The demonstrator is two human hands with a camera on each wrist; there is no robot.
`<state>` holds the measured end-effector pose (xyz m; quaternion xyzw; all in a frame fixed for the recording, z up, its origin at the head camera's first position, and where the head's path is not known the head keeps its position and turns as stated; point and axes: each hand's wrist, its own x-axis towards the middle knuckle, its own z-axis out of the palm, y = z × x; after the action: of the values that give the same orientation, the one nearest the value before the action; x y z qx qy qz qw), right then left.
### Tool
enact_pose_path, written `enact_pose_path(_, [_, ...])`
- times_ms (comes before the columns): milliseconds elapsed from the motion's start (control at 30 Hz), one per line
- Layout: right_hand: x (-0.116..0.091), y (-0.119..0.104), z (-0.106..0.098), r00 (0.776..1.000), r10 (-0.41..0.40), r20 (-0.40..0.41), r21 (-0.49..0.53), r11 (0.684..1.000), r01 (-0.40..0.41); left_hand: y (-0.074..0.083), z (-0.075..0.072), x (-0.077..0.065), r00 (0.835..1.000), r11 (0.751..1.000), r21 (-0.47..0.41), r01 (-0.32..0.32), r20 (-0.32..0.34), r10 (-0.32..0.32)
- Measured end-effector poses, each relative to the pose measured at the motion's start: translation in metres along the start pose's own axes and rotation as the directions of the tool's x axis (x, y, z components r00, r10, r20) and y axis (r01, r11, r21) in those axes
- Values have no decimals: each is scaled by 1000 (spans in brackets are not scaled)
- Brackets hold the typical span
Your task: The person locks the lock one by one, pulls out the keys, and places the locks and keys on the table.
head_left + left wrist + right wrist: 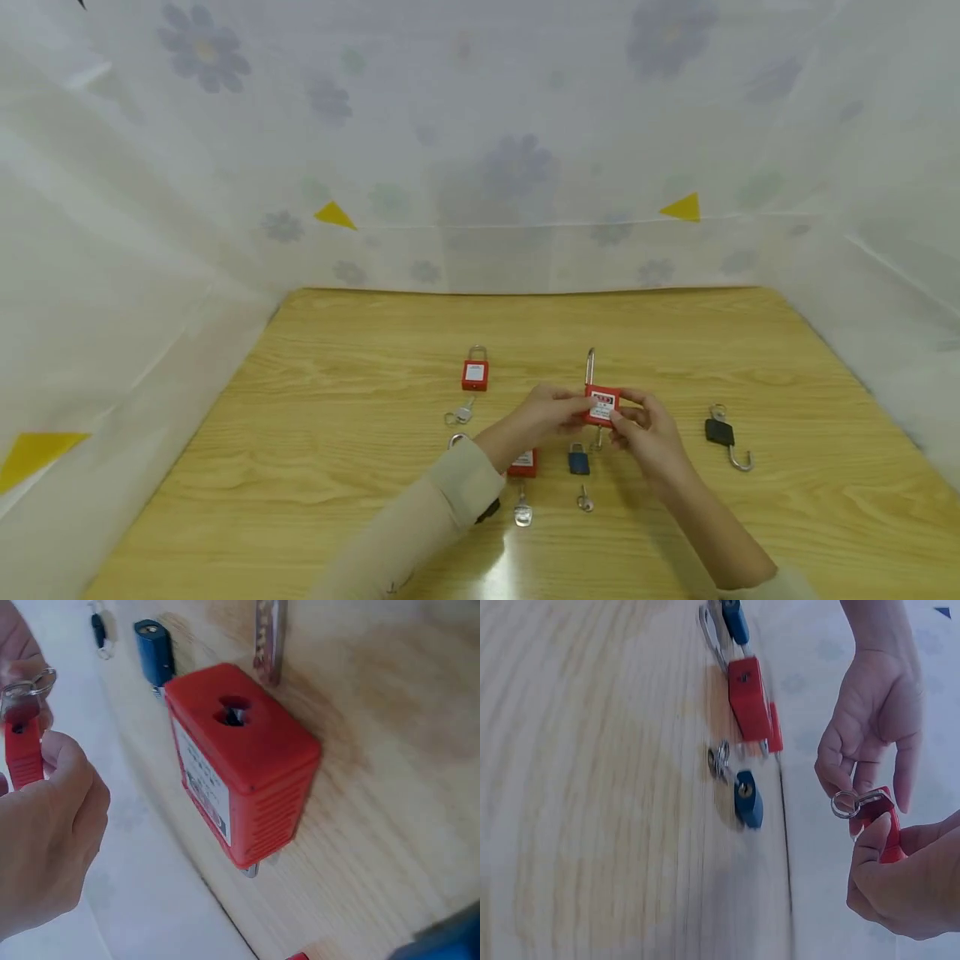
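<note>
Between left grip (557, 410) and right grip (651, 432), pinched the red padlock (605, 400) from both sides.
Pointed shackle (590, 353) away along the long axis, opposite the key (598, 438), perhaps seated.

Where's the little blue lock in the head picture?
In the head view, the blue lock is on the table right of centre, just below and left of the held red lock, with a small key below it.

Red padlocks (475, 375) (604, 398) (522, 465): three were visible
Blue padlock (578, 462): one was visible
Black padlock (718, 432): one was plain; another dark piece (489, 511) was partly hidden
Keys (464, 412) (522, 512) (587, 502) (598, 438): at least four were visible
Hands (557, 408) (652, 437): there were two
Yellow triangles (334, 215) (684, 208) (37, 457): three were visible
</note>
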<state>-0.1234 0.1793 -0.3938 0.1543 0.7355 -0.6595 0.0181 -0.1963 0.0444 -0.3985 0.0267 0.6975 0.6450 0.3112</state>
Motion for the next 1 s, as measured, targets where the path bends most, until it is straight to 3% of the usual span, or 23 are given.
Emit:
enact_pose_path(100, [-8, -3, 7, 1000, -23, 18, 3, 1000, 23, -1, -7, -14, 1000, 999, -45, 9, -2, -9])
enact_pose_path(333, [-28, -5, 23, 995, -56, 84, 1, 998, 56, -14, -19, -49, 996, 998, -1, -62, -59, 62])
enact_pose_path(500, [-41, -2, 33, 990, -66, 128, 26, 998, 63, -23, -21, -69, 994, 994, -82, -70, -90, 63])
enact_pose_path(700, [-53, 2, 41, 982, -84, 171, 43, 996, 78, -30, -23, -83, 994, 981, -170, -89, -85, 75])
enact_pose_path(1000, [-64, 11, 50, 977, -90, 192, 64, 995, 79, -40, -30, -98, 993, 988, -137, -73, -100, 59])
